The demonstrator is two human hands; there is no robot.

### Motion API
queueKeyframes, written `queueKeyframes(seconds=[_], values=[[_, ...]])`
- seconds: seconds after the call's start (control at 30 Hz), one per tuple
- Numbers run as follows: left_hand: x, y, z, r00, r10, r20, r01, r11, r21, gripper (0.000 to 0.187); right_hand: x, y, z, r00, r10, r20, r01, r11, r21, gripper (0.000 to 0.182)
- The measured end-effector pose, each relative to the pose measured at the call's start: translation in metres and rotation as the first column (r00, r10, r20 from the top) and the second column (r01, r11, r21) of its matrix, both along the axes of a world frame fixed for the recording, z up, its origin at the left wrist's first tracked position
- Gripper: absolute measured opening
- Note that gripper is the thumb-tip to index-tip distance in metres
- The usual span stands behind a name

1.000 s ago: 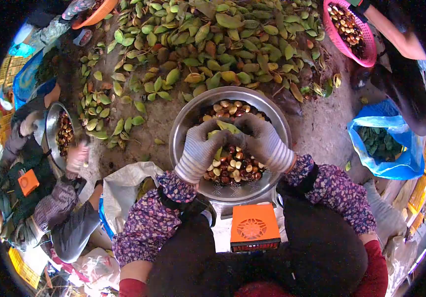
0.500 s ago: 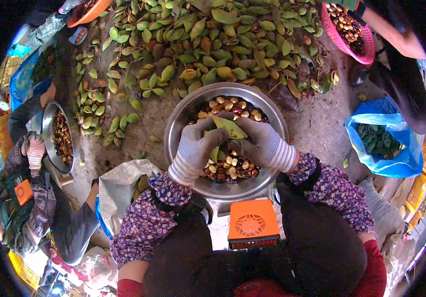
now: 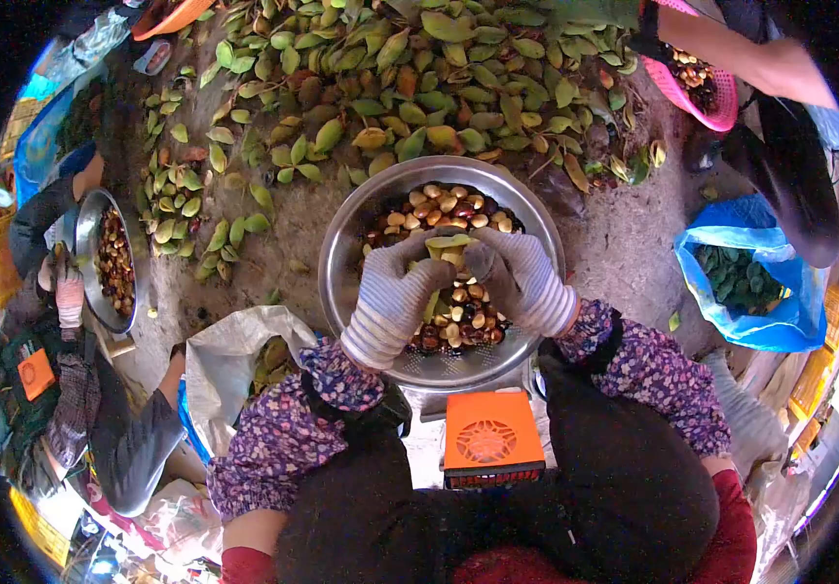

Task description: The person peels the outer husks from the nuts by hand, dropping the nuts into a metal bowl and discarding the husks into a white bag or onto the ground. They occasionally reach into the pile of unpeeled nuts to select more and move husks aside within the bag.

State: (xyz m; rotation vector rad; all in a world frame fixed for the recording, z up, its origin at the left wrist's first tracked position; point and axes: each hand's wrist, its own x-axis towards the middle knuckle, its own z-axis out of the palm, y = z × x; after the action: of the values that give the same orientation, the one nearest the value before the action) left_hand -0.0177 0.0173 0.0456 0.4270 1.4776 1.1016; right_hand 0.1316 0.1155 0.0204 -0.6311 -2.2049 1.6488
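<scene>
Over a metal colander (image 3: pixel 339 209), my left hand (image 3: pixel 390 297) and my right hand (image 3: pixel 526 280), both in grey striped knit gloves, meet with closed fingers. Between their fingertips is a green pod (image 3: pixel 450 250), apparently split, with a pale inner side showing. A second bit of green husk (image 3: pixel 431 305) shows beside the left fingers. Brown and cream seeds (image 3: pixel 444 207) lie in the colander, partly hidden under my hands. The colander rests in front of my knees.
A large pile of green pods (image 3: pixel 410 83) covers the ground ahead. Blue bag (image 3: pixel 799 302) with dark green contents stands right; a whitish sack (image 3: pixel 220 346) left. A co-worker sits left by a metal bowl (image 3: pixel 94 292). Another person's arm (image 3: pixel 741 63) crosses a pink basket (image 3: pixel 721 109).
The pod between my hands has gone from a broad whole-looking side to an apparently split shape. The other person's arm at upper right has reached leftward over the pile. The view has shifted slightly.
</scene>
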Motion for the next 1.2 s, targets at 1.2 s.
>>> queueKeyframes(seconds=[1.2], values=[[-0.138, -0.236, -0.04, -0.022, -0.99, -0.143, 0.687, 0.089, -0.721, 0.038, 0.031, 0.001, -0.051, 0.919, 0.107, 0.379, -0.051, 0.987, -0.154, 0.025]])
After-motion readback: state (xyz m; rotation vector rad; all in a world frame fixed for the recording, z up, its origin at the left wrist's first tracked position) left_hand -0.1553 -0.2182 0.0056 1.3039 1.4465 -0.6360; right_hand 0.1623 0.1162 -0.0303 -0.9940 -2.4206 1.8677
